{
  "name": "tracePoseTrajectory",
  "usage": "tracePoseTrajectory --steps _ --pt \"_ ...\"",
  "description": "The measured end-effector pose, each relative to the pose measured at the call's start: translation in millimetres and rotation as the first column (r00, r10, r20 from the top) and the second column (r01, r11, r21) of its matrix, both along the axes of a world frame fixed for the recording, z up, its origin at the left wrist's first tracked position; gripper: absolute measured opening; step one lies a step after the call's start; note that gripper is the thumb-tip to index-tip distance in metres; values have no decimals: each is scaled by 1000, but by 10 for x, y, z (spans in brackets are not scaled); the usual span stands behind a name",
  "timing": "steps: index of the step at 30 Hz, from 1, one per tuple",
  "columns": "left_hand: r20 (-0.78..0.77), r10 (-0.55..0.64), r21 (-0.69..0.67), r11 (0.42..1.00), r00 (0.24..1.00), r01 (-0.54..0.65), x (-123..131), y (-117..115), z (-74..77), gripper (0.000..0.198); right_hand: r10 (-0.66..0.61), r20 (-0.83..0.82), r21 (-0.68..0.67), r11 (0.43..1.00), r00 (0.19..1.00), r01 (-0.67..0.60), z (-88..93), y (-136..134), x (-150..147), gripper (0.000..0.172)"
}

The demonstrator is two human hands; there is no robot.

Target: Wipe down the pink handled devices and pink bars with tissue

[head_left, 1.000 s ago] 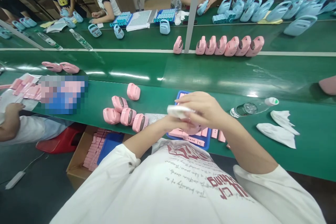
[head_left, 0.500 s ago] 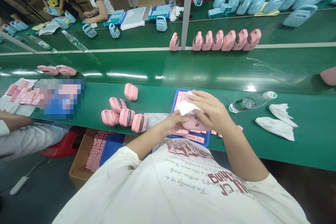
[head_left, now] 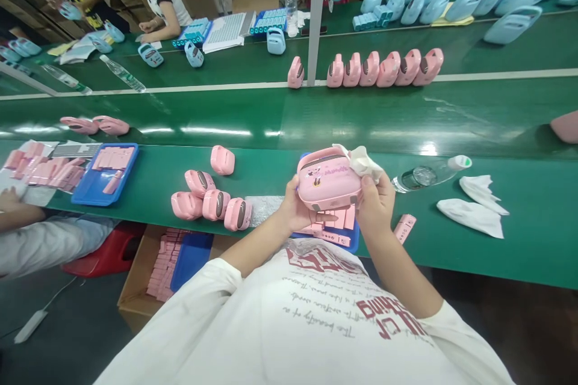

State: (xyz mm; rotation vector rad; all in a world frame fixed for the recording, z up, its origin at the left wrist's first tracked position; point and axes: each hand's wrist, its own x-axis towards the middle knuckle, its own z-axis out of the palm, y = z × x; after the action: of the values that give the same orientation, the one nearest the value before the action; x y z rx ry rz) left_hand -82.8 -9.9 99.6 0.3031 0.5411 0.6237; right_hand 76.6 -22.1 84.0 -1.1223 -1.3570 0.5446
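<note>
A pink portable speaker with a carry handle and a small cartoon print is held up over a blue tray. My left hand grips its left end from below. At the other end, my right hand pinches a white cloth against the casing. Pink strip-shaped pieces lie in the tray, partly hidden by the speaker and my hands. One more pink strip rests on the table, right of my right wrist.
Several pink speakers stand to my left beside bubble wrap. A plastic bottle and white cloths lie at right. Beyond the green belt, co-workers handle blue speakers. A carton stands below the table.
The speaker has been raised and tilted so its printed face shows. My right hand has moved from on top of it to its right end, taking the cloth along.
</note>
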Motion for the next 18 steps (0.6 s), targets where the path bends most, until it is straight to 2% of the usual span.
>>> tracePoseTrajectory --steps 2,4,6,8,10,12,14,16,18 --pt "-14 16 -35 999 1000 -17 3 4 37 91 -46 -43 -10 999 998 46 65 -20 -7 39" --pt "-38 59 -70 996 998 -61 29 -2 80 84 -58 -6 26 998 998 58 152 -37 -9 37" --pt "-61 123 -79 989 990 -128 83 -23 108 77 -26 98 140 990 995 12 225 -48 -28 39" --pt "-87 175 -33 983 981 -178 147 -51 109 78 4 275 305 948 961 -91 243 -58 -73 41" --pt "-138 201 50 979 970 -196 193 -75 91 83 -20 487 415 885 873 -212 175 -74 -137 40" --pt "-186 183 106 980 965 -165 193 -83 86 88 -118 620 487 833 776 -263 30 -104 -201 38" --pt "-199 134 108 988 971 -114 152 -77 112 86 -241 614 580 783 751 -223 -147 -149 -254 39" --pt "-179 125 103 989 976 -108 101 -70 165 80 -335 525 651 751 783 -115 -289 -213 -306 40" --pt "-159 213 120 973 964 -195 73 -77 219 70 -369 442 633 774 818 8 -348 -294 -367 47"
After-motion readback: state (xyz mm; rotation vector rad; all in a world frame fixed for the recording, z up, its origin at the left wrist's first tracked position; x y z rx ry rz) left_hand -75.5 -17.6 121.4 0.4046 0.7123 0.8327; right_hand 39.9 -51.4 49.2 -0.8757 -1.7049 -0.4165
